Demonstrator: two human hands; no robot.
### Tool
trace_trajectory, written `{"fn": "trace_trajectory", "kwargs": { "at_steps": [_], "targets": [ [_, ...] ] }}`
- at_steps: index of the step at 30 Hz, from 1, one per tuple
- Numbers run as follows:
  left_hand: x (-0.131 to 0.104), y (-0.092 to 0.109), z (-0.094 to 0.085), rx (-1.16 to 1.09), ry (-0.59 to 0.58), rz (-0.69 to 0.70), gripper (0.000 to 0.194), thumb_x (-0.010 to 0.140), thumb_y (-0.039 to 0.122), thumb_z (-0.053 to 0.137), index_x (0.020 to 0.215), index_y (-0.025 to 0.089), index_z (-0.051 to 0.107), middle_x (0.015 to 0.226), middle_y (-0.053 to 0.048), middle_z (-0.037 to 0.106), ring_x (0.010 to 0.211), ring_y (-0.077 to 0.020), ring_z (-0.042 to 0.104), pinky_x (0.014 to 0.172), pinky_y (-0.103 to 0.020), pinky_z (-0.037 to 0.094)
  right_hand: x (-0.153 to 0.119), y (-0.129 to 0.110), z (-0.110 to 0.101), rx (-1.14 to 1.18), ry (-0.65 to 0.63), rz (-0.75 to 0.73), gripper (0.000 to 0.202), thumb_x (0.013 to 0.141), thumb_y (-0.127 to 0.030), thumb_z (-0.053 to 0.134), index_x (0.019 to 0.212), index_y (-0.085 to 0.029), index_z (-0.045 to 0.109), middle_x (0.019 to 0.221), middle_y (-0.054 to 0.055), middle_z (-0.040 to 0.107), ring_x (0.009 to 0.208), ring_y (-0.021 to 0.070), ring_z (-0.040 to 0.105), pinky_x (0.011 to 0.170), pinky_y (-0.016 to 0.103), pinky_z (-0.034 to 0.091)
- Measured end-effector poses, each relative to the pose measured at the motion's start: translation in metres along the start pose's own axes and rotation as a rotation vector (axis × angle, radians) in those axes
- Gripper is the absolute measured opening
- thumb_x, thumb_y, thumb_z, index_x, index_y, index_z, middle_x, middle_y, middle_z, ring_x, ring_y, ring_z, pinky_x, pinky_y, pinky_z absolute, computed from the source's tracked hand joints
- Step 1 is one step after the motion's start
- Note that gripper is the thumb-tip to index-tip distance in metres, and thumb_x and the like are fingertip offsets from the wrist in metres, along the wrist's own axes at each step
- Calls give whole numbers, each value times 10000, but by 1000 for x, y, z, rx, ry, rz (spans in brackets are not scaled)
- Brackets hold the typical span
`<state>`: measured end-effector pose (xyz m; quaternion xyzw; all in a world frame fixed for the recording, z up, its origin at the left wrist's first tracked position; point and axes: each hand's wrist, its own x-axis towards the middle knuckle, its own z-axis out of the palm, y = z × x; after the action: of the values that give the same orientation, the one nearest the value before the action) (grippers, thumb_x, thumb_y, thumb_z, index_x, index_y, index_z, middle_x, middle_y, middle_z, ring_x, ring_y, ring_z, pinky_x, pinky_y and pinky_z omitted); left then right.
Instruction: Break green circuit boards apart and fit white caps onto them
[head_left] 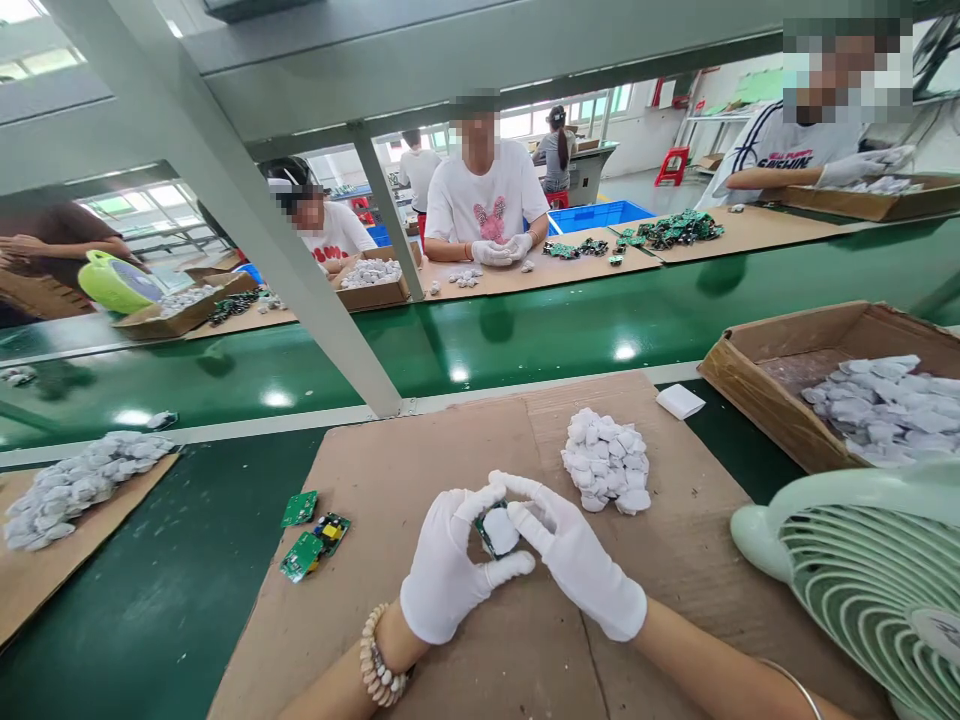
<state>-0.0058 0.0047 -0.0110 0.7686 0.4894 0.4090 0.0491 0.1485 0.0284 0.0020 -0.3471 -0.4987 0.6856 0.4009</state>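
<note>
**Board (496, 530) with a white piece (500, 531) on its face, held between two gloved hands**

The board is above the middle of the cardboard sheet (420, 450). The left hand (446, 570) is curled around it, thumb on the near side and fingertips at the far side. The right hand (585, 560) is bent in from the right, its fingers at the board and the white piece; whether they pinch or only press cannot be told. The white piece covers much of the board's upward face, and whether it is fixed there is hidden.

Near the sheet's left edge lie three loose boards (302, 556), two showing green faces and one showing yellow and dark components; no white piece shows on them. By count, one board is in hand with its white piece and these three look unpaired.

Toward the sheet's far right corner sits a heap of white pieces (606, 460), and a folded white item (680, 402) lies at that corner. Beyond the right edge, an open box (780, 400) holds many more white pieces; whether they contain boards is unclear. A pale green fan (862, 560) stands nearer, by the right edge.
</note>
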Motion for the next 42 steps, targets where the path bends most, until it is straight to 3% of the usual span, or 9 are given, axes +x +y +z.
{"fn": "trace_trajectory", "kwargs": {
  "at_steps": [4,9,18,23,27,30,33,36,42],
  "targets": [
    [7,-5,-7,-196,-126,-37,397,730,392,657,1069,216,548,774,-9,601,695,-147,558,663,-293,481,1,-11,-8,9,-51,42,389,787,-233,547,1175,-236,579,1185,34,613,1052,212,554,943,388,413],
    [17,-10,-16,-414,-253,12,397,725,427,655,1044,213,558,785,-29,628,692,-151,587,649,-289,498,3,-16,-12,78,-170,84,527,660,-86,603,1161,-246,594,1231,23,590,1067,220,556,961,399,403],
    [12,-12,-11,-232,-256,139,381,680,296,694,1035,232,571,774,-24,638,682,-146,585,654,-285,493,3,-2,-7,87,-156,95,514,619,-61,588,1114,-199,609,1106,52,653,987,210,596,915,395,436],
    [20,-8,-21,-597,-394,-11,383,681,394,694,988,184,601,738,-52,655,674,-174,615,640,-309,511,0,-11,-9,147,-260,150,586,657,-89,567,1221,-244,545,1268,27,559,1168,232,486,1020,428,332],
    [21,-7,-24,-652,-368,-22,404,660,403,709,981,180,606,818,-82,678,750,-198,639,692,-334,520,-1,-16,-11,159,-308,115,501,714,-136,562,1205,-237,564,1317,21,518,1239,216,420,1056,391,283],
    [19,-9,-21,-635,-384,-23,393,660,370,710,996,197,602,875,-87,687,803,-205,645,742,-347,519,-1,-15,-8,135,-284,127,488,718,-147,603,1198,-225,564,1215,39,598,1095,204,542,974,379,386],
    [16,-7,-15,-504,-397,31,388,659,305,706,1021,225,592,963,-87,681,850,-203,639,764,-349,511,0,-10,-1,151,-223,132,424,708,-147,611,1128,-206,601,904,24,695,802,166,624,780,341,490],
    [11,-1,-11,-264,-321,90,396,657,260,692,1036,242,579,955,-72,668,826,-193,625,747,-348,499,0,-4,3,164,-121,147,343,675,-126,592,1009,-191,638,607,-32,628,564,125,561,614,299,485],
    [7,2,-11,-134,-113,78,351,710,351,641,1022,213,561,653,13,529,583,-128,500,545,-253,437,-2,-7,-3,236,-134,183,498,731,-176,534,1226,-224,529,867,4,670,788,159,587,824,356,443]
  ]
}}
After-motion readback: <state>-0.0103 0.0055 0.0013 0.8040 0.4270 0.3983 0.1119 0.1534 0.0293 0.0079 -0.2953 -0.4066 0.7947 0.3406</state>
